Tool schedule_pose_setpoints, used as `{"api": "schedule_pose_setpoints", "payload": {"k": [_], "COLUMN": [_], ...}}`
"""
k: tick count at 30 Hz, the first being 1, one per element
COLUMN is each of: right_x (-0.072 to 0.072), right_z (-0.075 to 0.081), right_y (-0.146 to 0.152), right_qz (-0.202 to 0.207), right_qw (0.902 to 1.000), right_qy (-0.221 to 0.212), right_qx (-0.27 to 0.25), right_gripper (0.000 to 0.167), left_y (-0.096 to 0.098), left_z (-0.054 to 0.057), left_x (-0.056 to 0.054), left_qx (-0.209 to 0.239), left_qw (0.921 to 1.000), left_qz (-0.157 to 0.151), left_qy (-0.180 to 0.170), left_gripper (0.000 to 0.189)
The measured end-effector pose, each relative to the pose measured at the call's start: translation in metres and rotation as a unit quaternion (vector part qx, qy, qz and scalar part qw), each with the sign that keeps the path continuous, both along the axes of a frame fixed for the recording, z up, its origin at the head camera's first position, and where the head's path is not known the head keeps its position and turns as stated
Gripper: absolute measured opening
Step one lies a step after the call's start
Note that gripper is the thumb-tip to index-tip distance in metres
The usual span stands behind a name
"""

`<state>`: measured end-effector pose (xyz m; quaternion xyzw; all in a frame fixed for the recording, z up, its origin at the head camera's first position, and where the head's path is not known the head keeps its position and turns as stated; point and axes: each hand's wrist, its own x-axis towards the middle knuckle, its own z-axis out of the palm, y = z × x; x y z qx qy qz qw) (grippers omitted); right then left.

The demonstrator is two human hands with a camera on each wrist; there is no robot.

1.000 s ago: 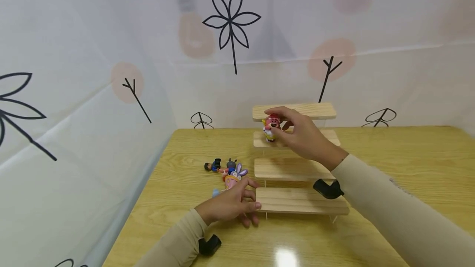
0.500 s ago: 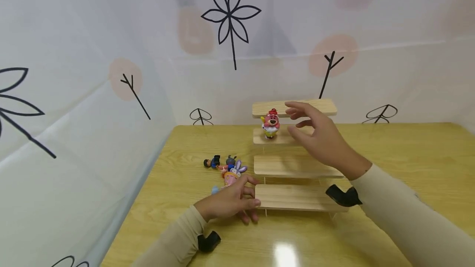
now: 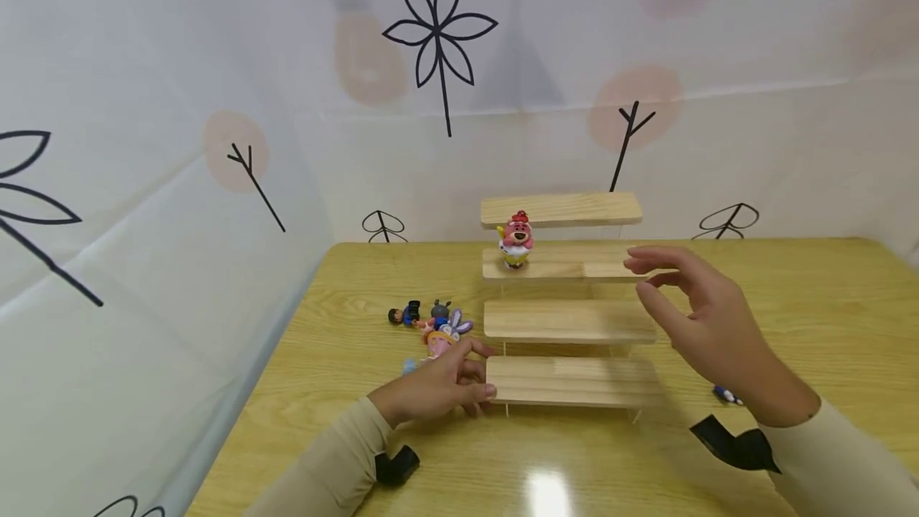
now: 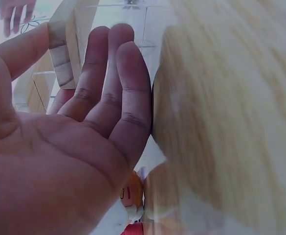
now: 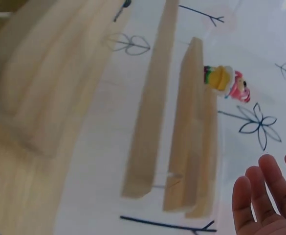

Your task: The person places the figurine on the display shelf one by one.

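A tiered wooden display shelf (image 3: 570, 321) stands on the table. My left hand (image 3: 434, 385) holds the left end of its lowest board, thumb on the near side and index finger behind it in the left wrist view; the other fingers rest near the tabletop. A pink bear figurine (image 3: 515, 244) with a red top and yellow lower part stands upright at the left end of the second board from the top. My right hand (image 3: 707, 325) hangs in the air at the shelf's right side, fingers loosely bent, holding nothing. In the right wrist view its fingers (image 5: 272, 181) are apart from the boards.
Left of the shelf several small figures lie on the table: one with black hair and blue clothes (image 3: 404, 313), a grey one (image 3: 440, 309), and a pink one with purple ears (image 3: 439, 344). A small dark blue and white item (image 3: 727, 395) lies beside my right wrist.
My right hand has let go of the bear figurine and moved right and down, away from the shelf. The figurine stays standing on its board. My left hand keeps its hold on the shelf.
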<state>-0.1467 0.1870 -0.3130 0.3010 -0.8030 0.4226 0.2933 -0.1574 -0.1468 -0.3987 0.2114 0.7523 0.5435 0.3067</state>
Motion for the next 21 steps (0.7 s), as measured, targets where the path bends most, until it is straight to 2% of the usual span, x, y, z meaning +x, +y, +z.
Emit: {"api": "schedule_pose_setpoints", "payload": {"k": [10, 16, 21], "right_x": [0.002, 0.006, 0.004], "right_z": [-0.027, -0.038, -0.048], "right_y": [0.027, 0.043, 0.060], "right_qz": [-0.058, -0.085, -0.109], "right_qw": [0.9960, 0.9871, 0.9826], "right_qy": [-0.067, -0.135, -0.148], "right_qx": [-0.012, 0.015, 0.029], "right_gripper": [0.032, 0.028, 0.025], "left_y": [0.001, -0.001, -0.001], "left_z": [-0.001, -0.002, -0.004], "left_x": [-0.003, -0.001, 0.001], "left_qx": [-0.004, 0.014, 0.021], "left_qw": [0.9999, 0.9999, 0.9997], "left_qz": [0.001, 0.002, 0.001], "left_qy": [0.015, -0.001, -0.008], "left_gripper": [0.047, 0.048, 0.051]}}
